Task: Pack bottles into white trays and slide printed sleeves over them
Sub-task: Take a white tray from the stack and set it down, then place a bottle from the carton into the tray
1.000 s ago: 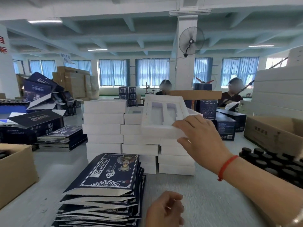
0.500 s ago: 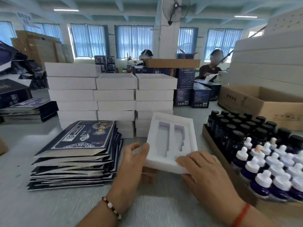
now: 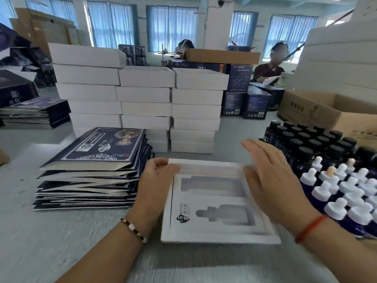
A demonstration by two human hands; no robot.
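1. Tray [image 3: 216, 203], white foam with two empty bottle-shaped wells, lies flat on the bench [image 3: 61, 242] between both hands, nearest the camera.
2. Left hand [image 3: 157, 178] pinches the tray's far left corner, thumb on top, fingers curled on the edge; a beaded bracelet [image 3: 133, 228] sits on that wrist.
3. Right hand [image 3: 271, 180] is spread open, fingers straight, over the tray's right edge; motion blur hides whether it touches the foam. It grips nothing. A red string [image 3: 310, 227] circles that wrist.
4. A small dark printed mark shows on the tray's left margin, beside the nearer well.
5. Sleeves [image 3: 91, 170], dark blue and flattened, are stacked just left of the tray, close to the left hand.
6. Bottles [image 3: 334, 172] stand packed together on the right: white dropper tops nearer, black caps behind.
7. Stacks of white trays [image 3: 146, 103] rise in three columns behind the tray.
8. An open carton [image 3: 326, 113] sits behind the bottles, and dark blue boxes [image 3: 244, 99] stand to its left.
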